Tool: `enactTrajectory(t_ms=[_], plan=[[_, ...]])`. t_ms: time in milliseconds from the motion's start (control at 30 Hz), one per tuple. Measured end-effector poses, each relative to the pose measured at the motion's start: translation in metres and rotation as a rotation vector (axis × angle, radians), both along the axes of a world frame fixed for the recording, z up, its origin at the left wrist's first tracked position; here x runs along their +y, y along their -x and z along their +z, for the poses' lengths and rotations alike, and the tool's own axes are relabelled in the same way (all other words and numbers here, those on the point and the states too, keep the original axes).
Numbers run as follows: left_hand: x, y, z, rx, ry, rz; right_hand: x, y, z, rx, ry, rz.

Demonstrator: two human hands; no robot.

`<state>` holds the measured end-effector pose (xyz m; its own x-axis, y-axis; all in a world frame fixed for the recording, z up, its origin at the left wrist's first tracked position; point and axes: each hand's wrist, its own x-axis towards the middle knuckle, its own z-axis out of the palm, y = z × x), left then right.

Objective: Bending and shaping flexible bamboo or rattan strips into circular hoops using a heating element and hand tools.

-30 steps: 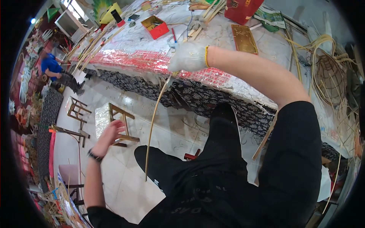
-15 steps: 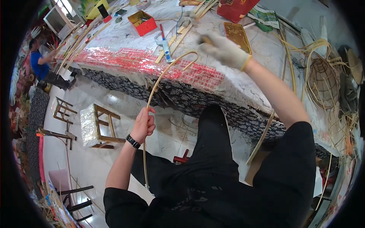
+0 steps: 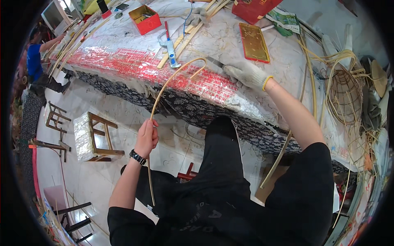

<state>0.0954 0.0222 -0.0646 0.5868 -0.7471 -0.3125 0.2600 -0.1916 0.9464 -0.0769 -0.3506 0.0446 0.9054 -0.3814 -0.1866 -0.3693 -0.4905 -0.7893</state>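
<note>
My bare left hand (image 3: 146, 137), a black watch on its wrist, grips a long thin cane strip (image 3: 164, 88). The strip runs from below my knee up past the hand and bends onto the table edge, ending in a hook-shaped curl. My right hand (image 3: 246, 74), in a white work glove with a yellow cuff, lies on the foil-covered table (image 3: 135, 65). Its fingers are closed around the handle of a knife (image 3: 214, 62), whose grey blade points left toward the strip's curled end. I am seated, with my black-clad legs under the table edge.
On the table lie a red tin box (image 3: 143, 18), a blue-handled hand tool (image 3: 170, 47), wooden slats (image 3: 186, 35) and a gold tray (image 3: 253, 41). A half-woven basket (image 3: 344, 94) and loose cane sit right. Wooden stools (image 3: 98, 137) stand left; a person in blue (image 3: 37, 61) sits far left.
My right hand let go of the strip's top end, reached over the table and came down on the knife. My left hand rose and closed on the strip, which now bends onto the table.
</note>
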Motion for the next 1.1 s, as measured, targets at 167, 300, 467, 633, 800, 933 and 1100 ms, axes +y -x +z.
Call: enactTrajectory(t_ms=[167,300,467,633,800,933,1100], plan=[[-0.002,-0.004,-0.009,-0.014,0.015,-0.008,-0.013,-0.008,-0.015,-0.128,0.281,0.137],[0.002,-0.007,-0.008,0.027,0.007,0.003,-0.013,-0.013,-0.017,-0.145,0.258,0.140],[0.002,-0.010,-0.004,0.084,0.007,0.008,-0.013,-0.015,-0.017,-0.124,0.171,0.103],[0.007,-0.015,-0.004,0.044,0.002,-0.023,-0.014,-0.019,-0.011,-0.131,0.388,0.168],[0.015,-0.034,0.006,0.002,-0.054,-0.077,-0.020,-0.024,0.008,0.028,0.411,0.251],[0.007,-0.063,0.028,-0.223,-0.099,-0.214,-0.020,-0.027,0.009,0.096,0.386,0.264],[-0.064,-0.076,0.106,-0.401,-0.291,-0.238,-0.028,-0.022,0.004,0.072,0.392,0.279]])
